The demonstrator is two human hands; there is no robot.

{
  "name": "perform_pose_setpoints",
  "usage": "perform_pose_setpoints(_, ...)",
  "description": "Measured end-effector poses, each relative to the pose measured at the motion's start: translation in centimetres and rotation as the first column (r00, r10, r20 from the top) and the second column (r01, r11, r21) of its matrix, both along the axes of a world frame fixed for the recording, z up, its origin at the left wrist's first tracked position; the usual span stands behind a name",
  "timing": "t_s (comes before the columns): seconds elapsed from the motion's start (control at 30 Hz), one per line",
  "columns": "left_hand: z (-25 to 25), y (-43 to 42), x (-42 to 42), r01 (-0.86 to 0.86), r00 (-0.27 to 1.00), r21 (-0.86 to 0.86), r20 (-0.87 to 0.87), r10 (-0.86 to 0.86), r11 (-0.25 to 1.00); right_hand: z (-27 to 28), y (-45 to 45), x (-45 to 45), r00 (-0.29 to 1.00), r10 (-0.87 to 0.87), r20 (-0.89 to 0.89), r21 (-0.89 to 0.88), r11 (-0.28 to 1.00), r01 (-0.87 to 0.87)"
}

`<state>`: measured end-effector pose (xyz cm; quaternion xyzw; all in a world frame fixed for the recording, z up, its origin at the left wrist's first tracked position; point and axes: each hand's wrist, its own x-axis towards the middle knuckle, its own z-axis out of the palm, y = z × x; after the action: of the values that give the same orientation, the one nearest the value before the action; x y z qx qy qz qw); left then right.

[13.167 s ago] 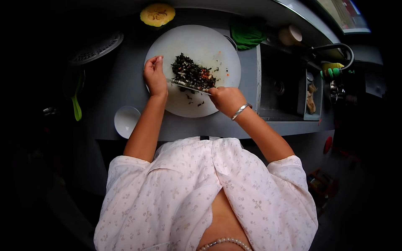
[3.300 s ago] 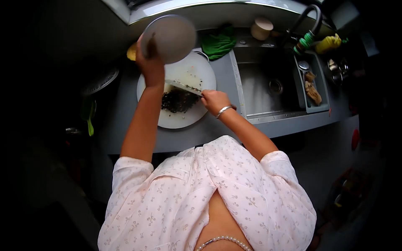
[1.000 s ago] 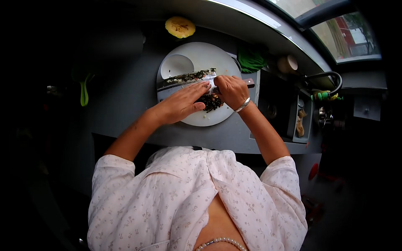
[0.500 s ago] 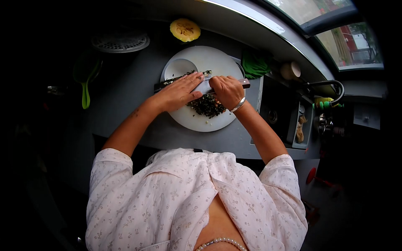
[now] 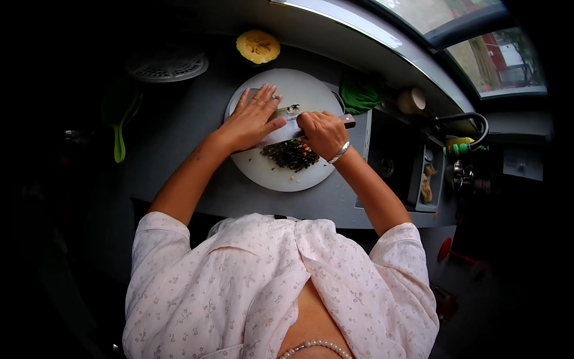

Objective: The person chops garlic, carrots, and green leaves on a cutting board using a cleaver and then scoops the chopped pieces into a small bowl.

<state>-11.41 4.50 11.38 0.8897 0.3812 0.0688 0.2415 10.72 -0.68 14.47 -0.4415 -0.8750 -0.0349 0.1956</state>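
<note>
My right hand (image 5: 323, 133) is closed round the knife (image 5: 284, 129), near where its dark handle meets the broad blade. The blade lies tilted over the round white cutting board (image 5: 288, 179), with some chopped bits near its upper edge. My left hand (image 5: 250, 122) has its fingers spread, over the left part of the blade and the white bowl, which is mostly hidden beneath it. A pile of chopped dark greens with red bits (image 5: 291, 155) sits on the board just below the blade.
A cut yellow squash (image 5: 258, 46) stands behind the board. At the left are a grey strainer (image 5: 167, 66) and a green-handled utensil (image 5: 119, 143). To the right are a green cloth (image 5: 360, 94), the sink (image 5: 385, 146) with a black faucet (image 5: 478, 122), and a beige cup (image 5: 411, 100).
Since half a second ago, my left hand has moved up over the bowl and its fingers have spread. Fewer chopped bits show on the blade than a second ago. My right hand keeps its grip.
</note>
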Motion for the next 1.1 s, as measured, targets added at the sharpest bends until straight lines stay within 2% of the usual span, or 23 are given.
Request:
perform_pose_setpoints(0.1, 1.4, -1.3, 0.4, 0.076, 0.995, 0.013, 0.059, -0.077, 0.997, 0.3, 0.1, -0.1, 1.000, 0.008, -0.002, -0.004, 1.000, -0.008)
perform_pose_setpoints(0.17, 1.6, -1.9, 0.7, 0.139, 0.989, -0.063, 0.066, -0.134, 0.988, 0.4, 0.1, -0.3, 0.999, 0.020, 0.025, 0.036, 0.999, -0.021)
perform_pose_setpoints(0.23, 1.4, -1.9, 0.8, 0.139, 0.990, -0.066, 0.039, -0.136, 0.988, 0.4, 0.2, -0.6, 0.998, 0.032, 0.052, 0.077, 0.996, -0.036)
perform_pose_setpoints(0.3, 0.9, -1.9, 0.9, 0.133, 0.989, 0.014, 0.066, -0.134, 0.991, 0.1, 0.1, -0.7, 0.994, 0.031, 0.105, 0.164, 0.985, -0.048)
perform_pose_setpoints(0.4, 0.9, -1.6, 1.0, 0.135, 0.990, 0.049, 0.037, -0.137, 0.990, 0.6, -0.4, -0.8, 0.982, 0.011, 0.187, 0.160, 0.986, -0.042)
perform_pose_setpoints(0.53, 0.8, -1.1, 1.3, 0.126, 0.992, 0.069, 0.008, -0.127, 0.990, 0.6, -0.5, -0.7, 0.982, 0.033, 0.184, 0.160, 0.985, -0.063)
perform_pose_setpoints(0.73, -0.2, -0.7, 1.1, 0.085, 0.996, 0.111, -0.011, -0.084, 0.990, 0.1, -0.7, -0.6, 0.984, 0.022, 0.176, 0.164, 0.985, -0.051)
perform_pose_setpoints(0.83, -0.2, -0.3, 0.5, 0.054, 0.998, 0.041, -0.038, -0.052, 0.998, -0.1, -0.7, -0.5, 0.984, 0.010, 0.178, 0.163, 0.986, -0.039)
perform_pose_setpoints(0.9, -1.1, 0.1, -0.3, -0.041, 0.998, -0.019, -0.055, 0.040, 0.999, 0.0, -0.7, -0.5, 0.985, 0.002, 0.172, 0.169, 0.985, -0.032)
perform_pose_setpoints(0.97, -1.6, 0.3, -0.9, -0.070, 0.995, -0.016, -0.070, 0.069, 0.997, 0.1, -0.8, -0.2, 0.987, -0.002, 0.159, 0.155, 0.988, -0.023)
perform_pose_setpoints(1.1, -1.7, 0.9, -2.0, -0.114, 0.987, -0.055, 0.109, 0.120, 0.992, 0.2, -1.5, 0.6, 0.986, -0.061, 0.154, 0.101, 0.994, 0.046)
